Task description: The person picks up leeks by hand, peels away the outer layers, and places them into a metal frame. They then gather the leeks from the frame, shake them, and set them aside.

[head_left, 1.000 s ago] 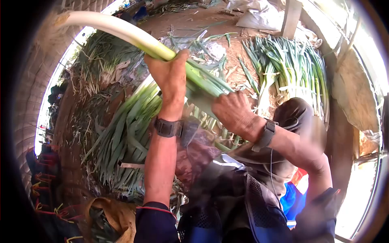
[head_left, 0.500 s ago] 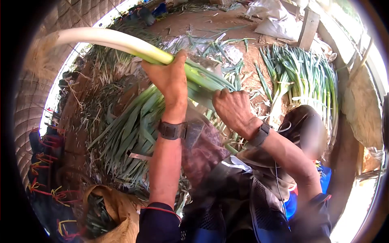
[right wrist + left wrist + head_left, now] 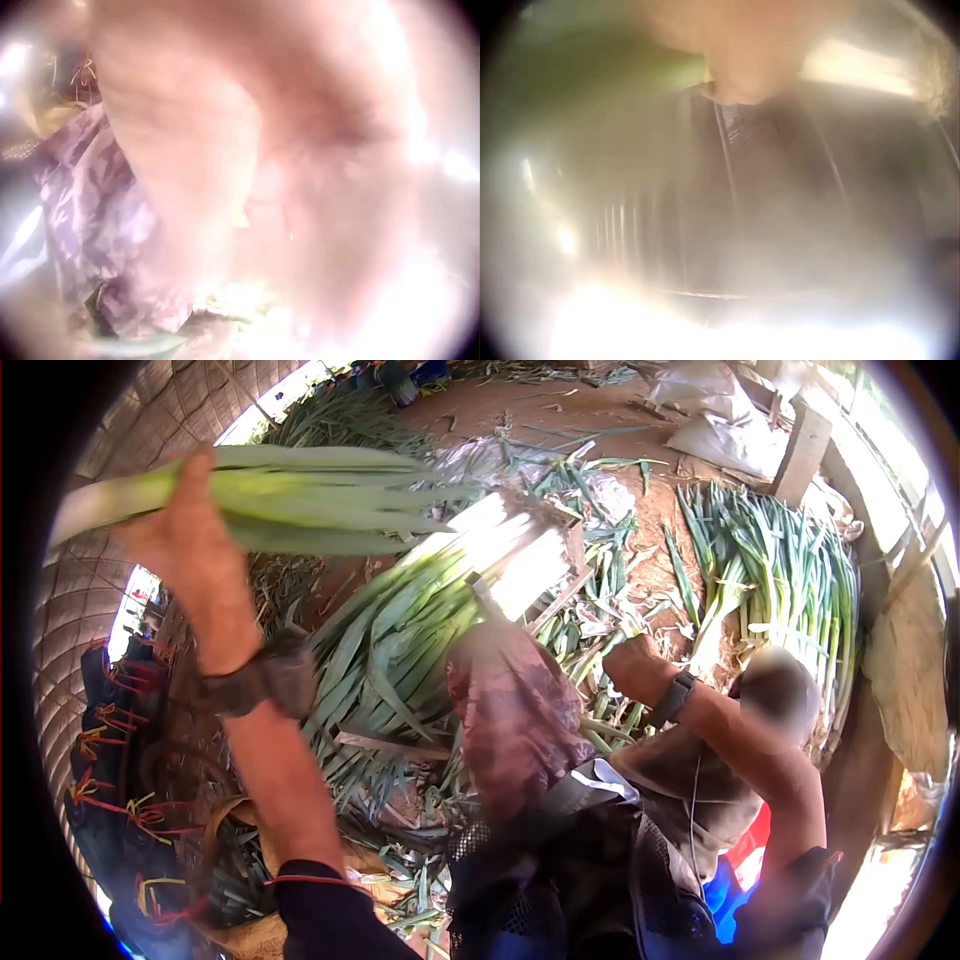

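At upper left in the head view, the left hand (image 3: 195,560) grips a thick leek (image 3: 300,500), its green leaves trailing right and its pale end pointing left. The left wrist view shows this hand (image 3: 742,52) blurred round the stem, with the white part (image 3: 862,69) and roots on the right. The right hand (image 3: 640,668) is apart from that leek, its fingers curled above scattered leaves; no item shows in it. Up close it is overexposed (image 3: 225,142). Between the hands lies a heap of leeks (image 3: 385,645), white ends towards the upper right.
A bundle of leeks (image 3: 780,570) lies on the right, beside a wooden post (image 3: 803,452) and a white sack (image 3: 725,435). Patterned cloth (image 3: 515,710) covers the lap area. Dark bags with coloured ties (image 3: 105,760) stand at the left; leaf scraps litter the ground.
The left hand has carried the leek up and left, away from the right hand. The right hand has let go of the leaves and moved slightly right and down, fingers still curled.
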